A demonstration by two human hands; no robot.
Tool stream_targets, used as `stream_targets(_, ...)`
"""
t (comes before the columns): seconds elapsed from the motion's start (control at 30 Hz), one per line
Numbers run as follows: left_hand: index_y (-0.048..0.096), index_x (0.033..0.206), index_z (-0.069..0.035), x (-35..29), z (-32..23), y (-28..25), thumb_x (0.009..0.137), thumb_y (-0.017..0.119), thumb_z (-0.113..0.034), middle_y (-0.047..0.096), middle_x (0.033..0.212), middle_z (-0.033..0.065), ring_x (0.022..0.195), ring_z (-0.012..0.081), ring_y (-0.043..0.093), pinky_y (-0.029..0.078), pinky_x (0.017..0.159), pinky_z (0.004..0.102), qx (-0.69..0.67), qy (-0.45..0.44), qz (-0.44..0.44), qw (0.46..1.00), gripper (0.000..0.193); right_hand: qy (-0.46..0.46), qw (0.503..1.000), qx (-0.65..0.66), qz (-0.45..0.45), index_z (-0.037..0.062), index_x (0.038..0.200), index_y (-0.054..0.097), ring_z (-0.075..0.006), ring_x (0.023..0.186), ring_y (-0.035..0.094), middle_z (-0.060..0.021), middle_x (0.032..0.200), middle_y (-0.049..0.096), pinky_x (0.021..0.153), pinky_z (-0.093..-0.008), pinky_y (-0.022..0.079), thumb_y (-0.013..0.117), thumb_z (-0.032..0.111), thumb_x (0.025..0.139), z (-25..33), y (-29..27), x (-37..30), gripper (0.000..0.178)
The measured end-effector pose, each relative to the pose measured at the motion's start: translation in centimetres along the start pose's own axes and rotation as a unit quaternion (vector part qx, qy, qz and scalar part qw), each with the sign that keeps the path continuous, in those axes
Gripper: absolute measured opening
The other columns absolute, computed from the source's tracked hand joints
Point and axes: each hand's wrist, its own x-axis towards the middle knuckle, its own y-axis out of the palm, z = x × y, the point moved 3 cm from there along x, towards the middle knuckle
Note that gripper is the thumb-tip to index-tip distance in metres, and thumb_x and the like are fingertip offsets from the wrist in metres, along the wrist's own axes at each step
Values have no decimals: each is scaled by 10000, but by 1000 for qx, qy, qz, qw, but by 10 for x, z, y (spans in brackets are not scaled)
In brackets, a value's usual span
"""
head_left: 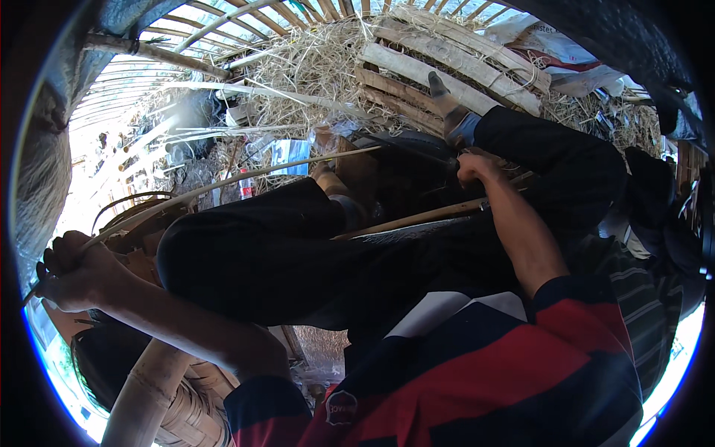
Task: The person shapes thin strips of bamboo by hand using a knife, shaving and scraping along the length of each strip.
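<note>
At the far left, my left hand (78,274) is closed around one end of a long, thin bamboo strip (223,181). The strip slants up and rightward over my left knee, its other end near the middle of the view. My right hand (477,165) is closed on the handle of a dark-bladed knife (413,151), whose thin blade points left toward the strip's far end. Deep shadow hides whether blade and strip touch. Across my lap, below the right hand, runs a pale wooden rod (417,218), passing under my right forearm.
My bare feet rest ahead, the right foot (447,100) beside split bamboo slats (432,78). Shavings (305,74) cover the ground beyond. A slatted bamboo wall curves behind. At lower left stand a thick bamboo pole (145,387) and woven basketwork (195,421). A white sack (547,45) lies far right.
</note>
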Motion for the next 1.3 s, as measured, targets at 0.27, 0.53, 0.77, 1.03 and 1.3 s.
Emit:
stream_targets(0.27, 333, 650, -112, -19, 1, 23, 918, 397, -314, 245, 519, -23, 417, 92, 194, 164, 378, 232, 13, 27, -16, 999, 342, -37, 998, -8, 47, 26, 1017, 668, -331, 1047, 595, -185, 1095, 631, 833, -429, 493, 739, 98, 604, -6, 7, 7, 425)
stream_targets(0.53, 403, 827, -75, 8, 3, -15, 950, 365, -423, 263, 550, -18, 428, 94, 195, 172, 386, 229, -37, 12, 63, 997, 371, -5, 1000, -7, 10, 26, 1005, 667, -321, 964, 630, -194, 1019, 654, 776, -425, 508, 744, 75, 587, 13, -15, -22, 427)
stream_targets(0.77, 412, 875, -71, -12, 0, 11, 957, 329, -479, 257, 554, -21, 438, 91, 194, 157, 387, 232, 33, 39, -15, 999, 425, -56, 998, 11, 17, 15, 994, 672, -335, 1054, 590, -183, 1102, 626, 831, -419, 496, 671, 56, 641, 13, -1, -11, 356)
stream_targets(1.03, 406, 856, -74, -8, 1, 3, 957, 315, -493, 247, 549, -21, 439, 92, 186, 147, 389, 233, 47, 28, -11, 998, 441, 21, 999, -46, -3, 11, 1004, 663, -334, 1040, 598, -201, 1068, 635, 832, -425, 496, 626, 19, 645, 10, -18, -28, 362)
stream_targets(1.3, 389, 825, -83, -2, 1, -2, 955, 345, -475, 221, 544, -26, 443, 87, 183, 151, 394, 236, -16, 19, 43, 999, 414, 51, 997, -37, 48, 21, 962, 692, -315, 991, 627, -177, 1053, 649, 806, -418, 507, 681, 57, 653, -21, 1, -7, 311)
